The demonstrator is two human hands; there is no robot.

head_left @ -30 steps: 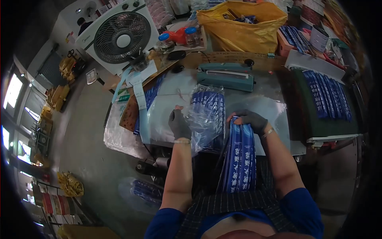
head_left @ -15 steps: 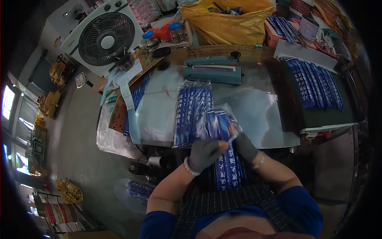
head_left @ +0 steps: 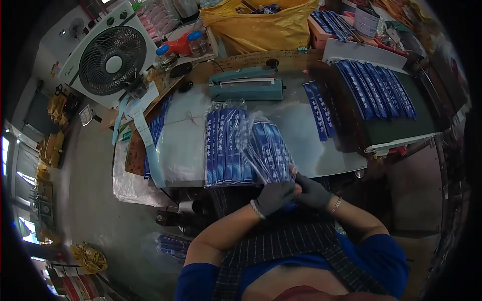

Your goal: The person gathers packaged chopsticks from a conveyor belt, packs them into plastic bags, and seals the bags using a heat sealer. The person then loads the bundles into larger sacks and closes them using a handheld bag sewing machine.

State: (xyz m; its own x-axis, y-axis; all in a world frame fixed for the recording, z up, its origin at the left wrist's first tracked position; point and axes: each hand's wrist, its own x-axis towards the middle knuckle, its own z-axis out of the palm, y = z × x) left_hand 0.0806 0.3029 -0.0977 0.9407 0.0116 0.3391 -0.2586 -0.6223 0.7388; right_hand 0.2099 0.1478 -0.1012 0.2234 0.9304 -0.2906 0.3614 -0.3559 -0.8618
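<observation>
My left hand (head_left: 277, 197), in a grey glove with bare fingertips, is closed on the near end of a clear plastic bag (head_left: 272, 159) filled with blue printed packets. Close against it, my right hand (head_left: 312, 192) grips the same end from the right. The bag slants away from me over the table's front edge. Just left of it, a second clear bag of blue packets (head_left: 223, 145) lies flat on the table. Two loose blue packets (head_left: 319, 111) lie farther right on the metal top.
A green sealing machine (head_left: 246, 85) stands at the back of the table (head_left: 186, 155). On the right, more blue packets (head_left: 376, 90) lie on a dark green surface. A fan (head_left: 113, 64) and a yellow sack (head_left: 261, 30) are behind. Paper strips (head_left: 143, 129) hang at the left.
Both hands have come together, and the held packets are now inside the plastic bag, which has swung over the table edge. The camera view has turned, revealing two loose packets on the right.
</observation>
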